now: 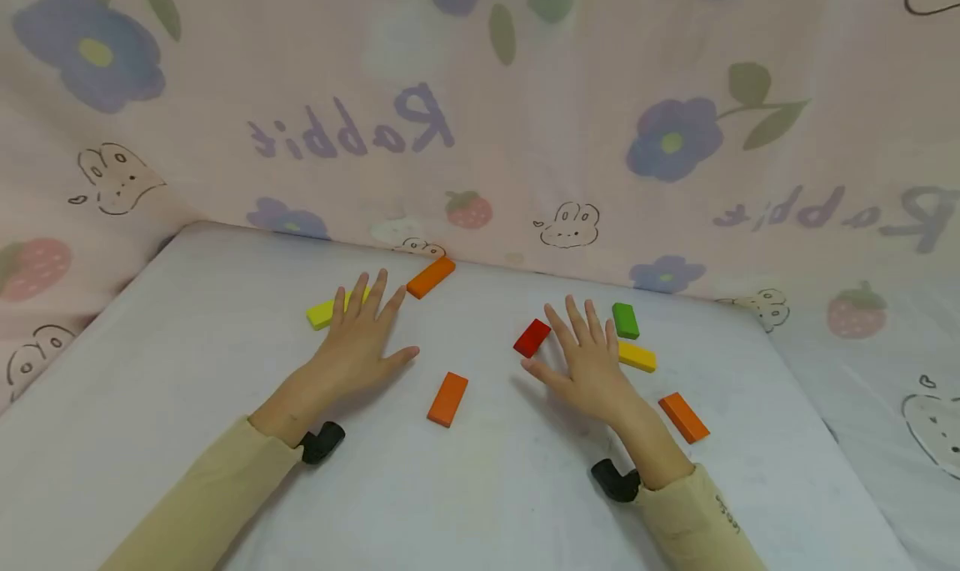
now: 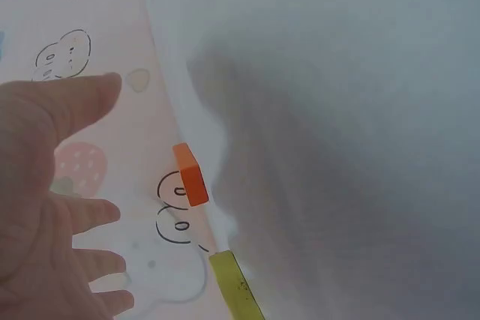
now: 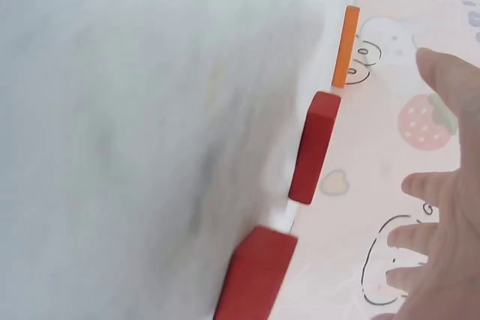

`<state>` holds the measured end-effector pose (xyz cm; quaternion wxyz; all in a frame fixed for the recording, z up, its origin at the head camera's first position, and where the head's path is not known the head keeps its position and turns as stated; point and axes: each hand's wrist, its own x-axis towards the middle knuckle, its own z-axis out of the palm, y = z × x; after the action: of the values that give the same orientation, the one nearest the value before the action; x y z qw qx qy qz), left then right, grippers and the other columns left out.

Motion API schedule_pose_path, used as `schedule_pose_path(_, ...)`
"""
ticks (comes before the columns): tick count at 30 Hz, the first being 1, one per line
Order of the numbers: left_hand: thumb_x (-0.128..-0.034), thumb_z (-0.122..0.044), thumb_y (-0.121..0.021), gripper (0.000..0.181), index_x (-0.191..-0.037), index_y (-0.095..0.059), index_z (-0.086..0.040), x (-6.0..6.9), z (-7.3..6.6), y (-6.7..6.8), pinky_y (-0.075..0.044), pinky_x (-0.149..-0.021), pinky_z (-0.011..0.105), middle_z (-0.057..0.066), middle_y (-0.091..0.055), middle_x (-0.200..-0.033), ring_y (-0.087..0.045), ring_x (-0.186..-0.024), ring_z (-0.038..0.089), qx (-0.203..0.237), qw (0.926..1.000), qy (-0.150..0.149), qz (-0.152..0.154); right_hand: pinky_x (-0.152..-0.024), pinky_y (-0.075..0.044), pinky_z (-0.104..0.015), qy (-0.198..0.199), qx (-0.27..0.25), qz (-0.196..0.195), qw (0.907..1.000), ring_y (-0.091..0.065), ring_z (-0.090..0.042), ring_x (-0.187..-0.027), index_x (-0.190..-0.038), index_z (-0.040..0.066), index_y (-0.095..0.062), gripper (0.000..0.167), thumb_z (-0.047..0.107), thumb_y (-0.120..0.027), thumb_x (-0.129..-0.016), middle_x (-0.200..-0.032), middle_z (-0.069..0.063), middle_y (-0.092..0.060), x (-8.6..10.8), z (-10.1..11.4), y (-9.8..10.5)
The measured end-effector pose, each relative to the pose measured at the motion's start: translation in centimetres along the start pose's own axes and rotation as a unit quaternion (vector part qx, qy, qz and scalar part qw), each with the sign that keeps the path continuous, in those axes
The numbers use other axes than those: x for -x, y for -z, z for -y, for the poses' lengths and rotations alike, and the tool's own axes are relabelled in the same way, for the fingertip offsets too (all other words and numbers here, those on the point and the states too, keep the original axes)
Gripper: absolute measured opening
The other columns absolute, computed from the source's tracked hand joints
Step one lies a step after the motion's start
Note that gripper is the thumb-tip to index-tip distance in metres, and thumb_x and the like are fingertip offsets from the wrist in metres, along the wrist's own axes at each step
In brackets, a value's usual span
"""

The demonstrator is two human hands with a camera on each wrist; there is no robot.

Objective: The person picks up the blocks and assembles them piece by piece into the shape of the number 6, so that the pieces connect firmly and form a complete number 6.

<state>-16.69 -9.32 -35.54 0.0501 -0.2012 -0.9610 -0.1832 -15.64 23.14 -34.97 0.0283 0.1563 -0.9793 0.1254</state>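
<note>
My left hand point(image 1: 352, 346) is spread with straight fingers and holds nothing; in the head view it partly covers a yellow-green block point(image 1: 321, 314). An orange block point(image 1: 431, 277) lies just beyond its fingertips. The left wrist view shows the same hand point(image 2: 37, 237) beside an orange block point(image 2: 193, 177) and the yellow-green one point(image 2: 238, 286). My right hand point(image 1: 592, 363), also spread and empty, is between a red block point(image 1: 532, 338) and a yellow block point(image 1: 637, 357), with a green block point(image 1: 626, 321) near its little finger. In the right wrist view, that hand point(image 3: 442, 245) appears apart from two red blocks.
Another orange block point(image 1: 448, 399) lies on the white table point(image 1: 465, 504) between the hands, and one more point(image 1: 684, 417) lies right of the right forearm. A printed curtain point(image 1: 525, 137) hangs along the table's back edge. Black wrist devices point(image 1: 322, 443) show beneath both wrists.
</note>
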Motion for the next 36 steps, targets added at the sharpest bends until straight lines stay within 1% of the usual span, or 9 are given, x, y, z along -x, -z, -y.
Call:
schedule_pose_path(5,-0.0913,-0.037,-0.062,0.078,-0.149,-0.026,0.001,-1.6,-0.6,-0.9,0.002,-0.114,0.064,0.027,-0.004,-0.158,0.001,-0.145,0.047,0.011,0.9998,-0.009,0.011,-0.113,0.004,-0.065,-0.017,-0.013,0.018,0.9996,0.008,-0.038,-0.147,-0.154,0.017,-0.022,0.085,0.057,-0.058,-0.088,-0.162,-0.014,-0.005,0.9,-0.4,0.7)
schedule_pose_path(8,-0.0919,-0.036,-0.061,0.077,-0.149,-0.026,0.002,-2.2,-1.0,-1.4,0.004,-0.114,0.064,0.027,-0.002,-0.158,0.002,-0.145,0.047,0.018,0.9995,-0.012,0.023,-0.114,0.001,-0.064,-0.023,-0.02,0.019,0.9993,0.006,-0.038,-0.147,-0.153,0.016,-0.023,0.084,0.054,-0.06,-0.088,-0.162,-0.014,-0.006,1.4,-0.7,1.1)
schedule_pose_path(14,-0.0917,-0.034,-0.062,0.075,-0.148,-0.028,0.004,-2.9,-1.7,-1.6,0.002,-0.113,0.065,0.03,-0.004,-0.157,0.001,-0.144,0.048,0.025,0.9991,-0.022,0.028,-0.115,-0.001,-0.063,-0.033,-0.026,0.02,0.9989,0.003,-0.038,-0.148,-0.153,0.016,-0.023,0.084,0.052,-0.061,-0.088,-0.162,-0.014,-0.007,2.0,-1.4,1.4)
schedule_pose_path(17,-0.0918,-0.033,-0.061,0.075,-0.148,-0.028,0.004,-2.9,-1.8,-1.6,0.001,-0.113,0.065,0.031,-0.004,-0.156,0.0,-0.144,0.049,0.026,0.9989,-0.024,0.032,-0.114,-0.002,-0.064,-0.035,-0.03,0.017,0.9988,0.002,-0.04,-0.147,-0.153,0.015,-0.024,0.085,0.051,-0.063,-0.087,-0.161,-0.015,-0.008,2.1,-1.4,1.3)
schedule_pose_path(21,-0.0921,-0.032,-0.06,0.075,-0.148,-0.027,0.005,-2.3,-1.0,-1.0,0.003,-0.113,0.065,0.032,-0.001,-0.156,0.002,-0.143,0.049,0.029,0.9988,-0.009,0.039,-0.114,-0.004,-0.064,-0.02,-0.037,0.016,0.999,0.002,-0.039,-0.147,-0.153,0.015,-0.024,0.086,0.052,-0.063,-0.087,-0.161,-0.015,-0.009,1.2,-0.7,0.7)
schedule_pose_path(27,-0.091,-0.031,-0.06,0.076,-0.146,-0.027,0.009,-0.4,1.4,0.3,0.004,-0.11,0.069,0.037,0.0,-0.153,0.003,-0.14,0.055,0.039,0.9986,0.011,0.035,-0.116,-0.007,-0.062,0.005,-0.034,0.033,0.9989,0.0,-0.036,-0.148,-0.154,0.018,-0.023,0.085,0.056,-0.06,-0.087,-0.162,-0.011,-0.009,-1.0,1.1,-0.4)
schedule_pose_path(32,-0.0904,-0.031,-0.06,0.077,-0.145,-0.026,0.012,-0.2,2.2,0.4,0.006,-0.108,0.071,0.04,0.001,-0.151,0.003,-0.138,0.058,0.046,0.9984,0.005,0.033,-0.116,-0.008,-0.061,0.0,-0.032,0.038,0.9988,-0.001,-0.034,-0.149,-0.154,0.02,-0.023,0.083,0.057,-0.059,-0.088,-0.162,-0.01,-0.009,-1.2,1.6,-0.4)
schedule_pose_path(36,-0.0897,-0.03,-0.061,0.077,-0.144,-0.027,0.013,-0.6,2.5,0.1,0.006,-0.106,0.073,0.043,0.0,-0.15,0.002,-0.137,0.06,0.053,0.9979,-0.007,0.036,-0.117,-0.007,-0.059,-0.015,-0.032,0.046,0.9983,0.0,-0.032,-0.149,-0.154,0.022,-0.022,0.083,0.057,-0.058,-0.088,-0.162,-0.007,-0.007,-0.9,1.5,-0.3)
